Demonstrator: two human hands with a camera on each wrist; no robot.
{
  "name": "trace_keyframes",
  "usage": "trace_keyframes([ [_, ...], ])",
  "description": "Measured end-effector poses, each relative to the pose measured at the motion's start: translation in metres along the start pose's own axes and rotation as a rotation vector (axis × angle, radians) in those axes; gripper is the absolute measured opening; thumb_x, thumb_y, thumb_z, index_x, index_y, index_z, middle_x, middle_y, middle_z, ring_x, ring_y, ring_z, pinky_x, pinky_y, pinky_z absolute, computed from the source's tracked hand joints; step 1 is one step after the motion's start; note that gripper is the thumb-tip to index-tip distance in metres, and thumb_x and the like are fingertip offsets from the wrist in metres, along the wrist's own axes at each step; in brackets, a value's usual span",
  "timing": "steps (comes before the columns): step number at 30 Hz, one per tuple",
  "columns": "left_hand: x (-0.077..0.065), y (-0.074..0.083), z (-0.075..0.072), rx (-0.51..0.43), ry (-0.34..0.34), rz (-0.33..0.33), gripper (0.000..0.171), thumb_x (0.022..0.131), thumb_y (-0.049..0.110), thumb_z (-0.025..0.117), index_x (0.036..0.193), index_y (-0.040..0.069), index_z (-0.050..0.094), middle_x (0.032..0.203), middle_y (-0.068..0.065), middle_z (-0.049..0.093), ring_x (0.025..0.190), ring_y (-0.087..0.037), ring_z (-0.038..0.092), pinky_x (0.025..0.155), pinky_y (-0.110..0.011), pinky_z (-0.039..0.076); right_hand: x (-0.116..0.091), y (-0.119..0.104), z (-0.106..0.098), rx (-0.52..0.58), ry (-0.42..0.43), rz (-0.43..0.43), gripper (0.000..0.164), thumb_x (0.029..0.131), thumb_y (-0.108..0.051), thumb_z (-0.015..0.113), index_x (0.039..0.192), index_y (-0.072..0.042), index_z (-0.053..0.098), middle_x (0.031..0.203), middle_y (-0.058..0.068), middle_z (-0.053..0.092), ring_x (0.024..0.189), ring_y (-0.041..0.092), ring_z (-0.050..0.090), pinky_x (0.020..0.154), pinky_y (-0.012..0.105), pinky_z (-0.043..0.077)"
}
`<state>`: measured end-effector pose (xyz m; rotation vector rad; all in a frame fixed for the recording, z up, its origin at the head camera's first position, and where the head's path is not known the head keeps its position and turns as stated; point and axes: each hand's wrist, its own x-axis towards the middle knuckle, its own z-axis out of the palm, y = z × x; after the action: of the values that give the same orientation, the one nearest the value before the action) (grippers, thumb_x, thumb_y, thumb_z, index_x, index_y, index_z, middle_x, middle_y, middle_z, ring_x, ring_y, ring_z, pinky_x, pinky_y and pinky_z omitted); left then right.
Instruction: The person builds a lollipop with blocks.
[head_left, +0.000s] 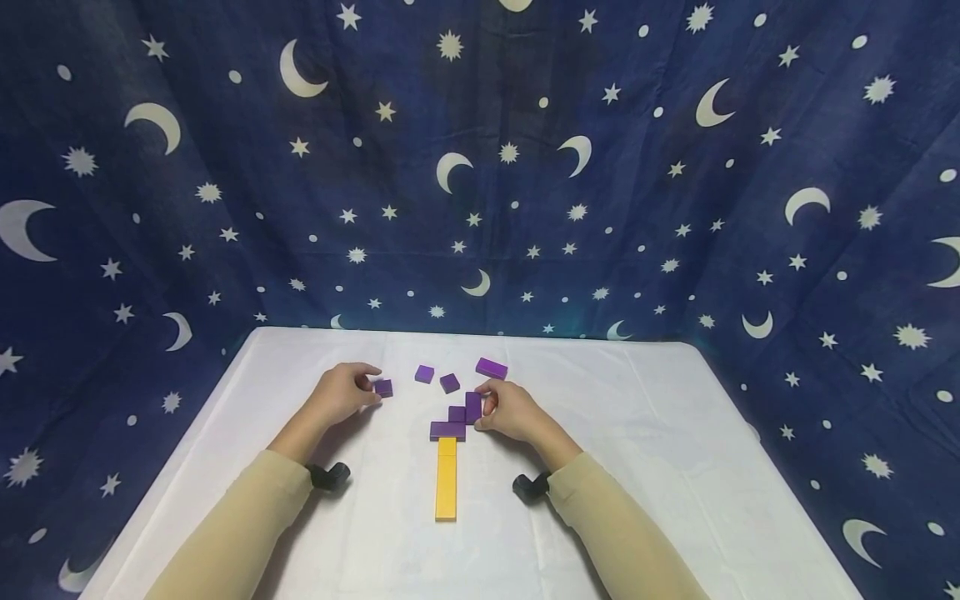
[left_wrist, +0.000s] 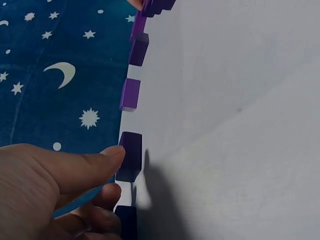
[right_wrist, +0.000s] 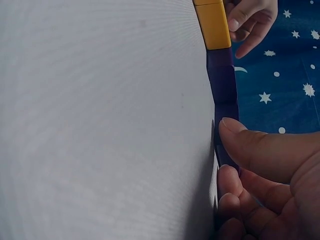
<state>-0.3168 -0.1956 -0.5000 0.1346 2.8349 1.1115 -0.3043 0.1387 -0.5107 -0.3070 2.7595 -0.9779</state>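
My left hand is at the left, its thumb and index finger around a small purple block. In the left wrist view the thumb tip touches this block, and another dark block lies by the curled fingers. My right hand pinches an upright purple rectangular block between thumb and index finger, at its far and near ends. That block lies against a small purple square block, which touches a sideways purple block. Yellow blocks run from it toward me.
Beyond the hands lie two loose small purple blocks, a left one and a right one. A longer purple block lies tilted beyond the right hand. A white cloth covers the table; a dark blue moon-and-star curtain hangs behind.
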Motion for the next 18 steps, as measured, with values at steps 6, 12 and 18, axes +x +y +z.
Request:
trace_keyframes([
  [6, 0.0044, -0.0009, -0.0020, 0.033, -0.026, -0.002, 0.049, 0.085, 0.013, 0.087, 0.132, 0.005, 0.074, 0.099, -0.008, 0.069, 0.080, -0.020, 0.062, 0.071, -0.031, 0.050, -0.0001, -0.0011, 0.0005, -0.002, -0.003, 0.005, 0.062, 0.079, -0.013, 0.094, 0.136, -0.011, 0.069, 0.082, 0.000, 0.064, 0.076, 0.017, 0.056, 0.079, 0.036, 0.047],
  [12, 0.0079, -0.0020, -0.0020, 0.066, -0.036, -0.015, 0.045, 0.085, 0.017, 0.089, 0.127, 0.007, 0.077, 0.099, -0.008, 0.070, 0.083, -0.021, 0.062, 0.073, -0.032, 0.048, -0.0009, -0.0016, 0.0005, 0.005, -0.003, 0.008, 0.062, 0.079, -0.012, 0.094, 0.136, -0.010, 0.069, 0.082, 0.001, 0.063, 0.076, 0.017, 0.056, 0.080, 0.036, 0.046],
  [18, 0.0094, -0.0011, -0.0006, 0.076, -0.031, -0.015, 0.040, 0.083, 0.016, 0.090, 0.120, 0.007, 0.079, 0.096, -0.008, 0.069, 0.084, -0.022, 0.061, 0.073, -0.033, 0.046, -0.0001, -0.0005, 0.0000, 0.009, 0.000, 0.005, 0.062, 0.079, -0.013, 0.094, 0.136, -0.010, 0.069, 0.082, 0.001, 0.063, 0.076, 0.017, 0.055, 0.078, 0.035, 0.046],
])
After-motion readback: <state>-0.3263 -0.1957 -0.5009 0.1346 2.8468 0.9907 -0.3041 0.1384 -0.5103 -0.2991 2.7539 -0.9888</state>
